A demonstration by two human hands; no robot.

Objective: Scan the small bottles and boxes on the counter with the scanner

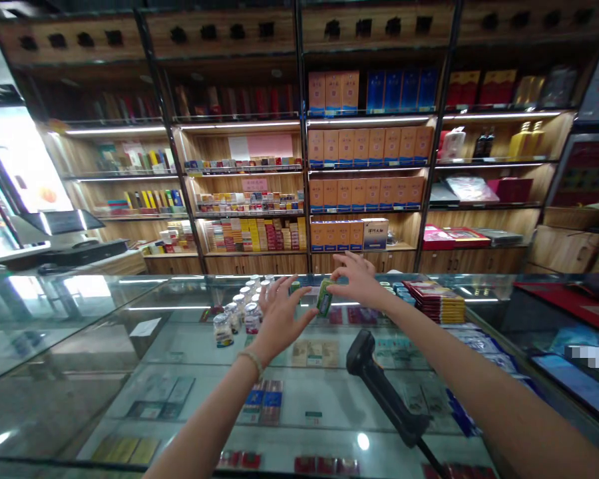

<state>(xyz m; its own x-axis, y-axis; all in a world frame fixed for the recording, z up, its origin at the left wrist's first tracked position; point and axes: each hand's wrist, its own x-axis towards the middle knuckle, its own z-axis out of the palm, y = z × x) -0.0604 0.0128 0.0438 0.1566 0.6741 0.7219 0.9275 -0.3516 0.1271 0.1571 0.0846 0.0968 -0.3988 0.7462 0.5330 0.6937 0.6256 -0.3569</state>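
Observation:
My right hand (355, 279) grips a small green container (324, 297) between thumb and fingertips, holding it tilted above the glass counter (180, 372). Beside it is my left hand (281, 314), fingers spread, its thumb tip close to the container's lower edge; whether they touch I cannot tell. Another green item (294, 287) shows partly behind my left fingers. White-capped jars (223, 331) stand in rows left of and behind my left hand. Below my hands a black barcode scanner (382, 386) lies on the glass, its cable running toward me.
Red and yellow packets (434, 301) are stacked at the right, with blue and silver packs (484, 346) nearer me. Boxed goods lie inside the glass counter. Tall shelves (304, 146) of boxes line the back wall. A screen (57, 223) stands at the left.

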